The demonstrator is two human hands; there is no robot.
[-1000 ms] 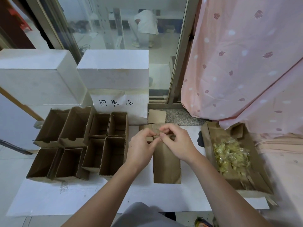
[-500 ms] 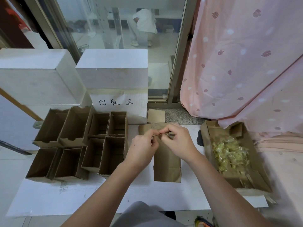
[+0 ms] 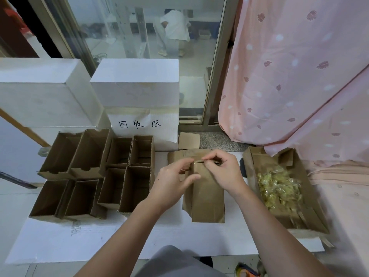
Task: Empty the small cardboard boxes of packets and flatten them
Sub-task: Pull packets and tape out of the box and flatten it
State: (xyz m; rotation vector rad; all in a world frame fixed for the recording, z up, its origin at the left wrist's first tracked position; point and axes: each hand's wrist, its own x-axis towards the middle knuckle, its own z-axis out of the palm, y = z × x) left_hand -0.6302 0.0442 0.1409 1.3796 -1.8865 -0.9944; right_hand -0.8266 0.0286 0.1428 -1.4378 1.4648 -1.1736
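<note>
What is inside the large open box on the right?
The large open box holds a heap of yellowish clear packets; its floor beneath them is covered.

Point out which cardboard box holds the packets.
The long open box at the far right, with yellowish packets piled inside. The open boxes on the left show none.

Your hands work a matt brown corrugated cardboard box (image 3: 207,196) on the smooth white table (image 3: 99,240); glossy, crinkled clear-plastic packets (image 3: 279,186) fill a rough cardboard tray (image 3: 311,218), beside soft pink printed cloth curtain (image 3: 289,76) and matt white foam blocks (image 3: 137,82).
</note>
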